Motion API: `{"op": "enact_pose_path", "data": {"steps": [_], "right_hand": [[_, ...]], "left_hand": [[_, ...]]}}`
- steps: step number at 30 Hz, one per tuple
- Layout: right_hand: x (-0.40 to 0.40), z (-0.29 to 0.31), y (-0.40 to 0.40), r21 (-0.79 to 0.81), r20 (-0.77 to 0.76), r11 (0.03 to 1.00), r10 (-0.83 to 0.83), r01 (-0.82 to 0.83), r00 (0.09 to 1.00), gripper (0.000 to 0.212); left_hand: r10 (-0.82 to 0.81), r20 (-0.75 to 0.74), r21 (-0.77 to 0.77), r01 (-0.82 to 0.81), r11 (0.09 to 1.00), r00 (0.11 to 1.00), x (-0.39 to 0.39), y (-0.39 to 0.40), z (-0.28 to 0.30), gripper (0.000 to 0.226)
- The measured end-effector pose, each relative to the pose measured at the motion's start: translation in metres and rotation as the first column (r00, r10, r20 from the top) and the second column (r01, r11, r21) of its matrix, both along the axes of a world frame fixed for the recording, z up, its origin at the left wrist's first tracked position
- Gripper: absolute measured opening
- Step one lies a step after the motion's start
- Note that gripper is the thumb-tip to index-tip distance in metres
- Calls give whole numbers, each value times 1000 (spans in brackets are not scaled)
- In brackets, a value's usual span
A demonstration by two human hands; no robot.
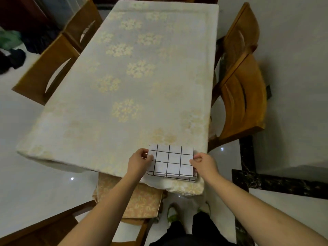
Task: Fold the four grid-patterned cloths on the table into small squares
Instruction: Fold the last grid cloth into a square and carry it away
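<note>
Head view: the folded grid-patterned cloth stack [171, 161] lies on the near right corner of the counter [124, 77], between the two hands. The left hand [140, 161] pinches its left edge, fingers [144, 153] curled over the cloth. The right hand [204, 164] pinches the right edge, fingers curled the same way. The cloth looks light, thin and limp, and its layers are likely to slide apart. Holding opposite edges with the layers pressed together should keep the square tidy.

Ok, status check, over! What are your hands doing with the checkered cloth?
Left hand and right hand pinching folded grid cloth at its sides. Cloth at table near corner. Nothing in the way.
</note>
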State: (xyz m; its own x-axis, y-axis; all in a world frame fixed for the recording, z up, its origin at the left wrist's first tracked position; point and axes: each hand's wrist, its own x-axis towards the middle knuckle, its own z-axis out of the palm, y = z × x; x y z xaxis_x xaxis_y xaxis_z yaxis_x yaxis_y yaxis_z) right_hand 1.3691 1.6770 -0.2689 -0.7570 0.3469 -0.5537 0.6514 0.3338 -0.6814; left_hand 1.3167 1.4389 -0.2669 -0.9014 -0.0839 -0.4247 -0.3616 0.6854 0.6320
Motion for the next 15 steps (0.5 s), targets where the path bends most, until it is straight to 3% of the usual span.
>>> {"op": "enact_pose_path", "data": {"steps": [8,15], "right_hand": [[-1,1,10,83,16,992,90,-91,996,16],[4,-6,11,87,24,992,90,-92,996,22]], "left_hand": [[-103,-16,7,103,995,995,-1,3,0,38],[-150,-55,-20,149,989,987,-4,2,-4,42]]}}
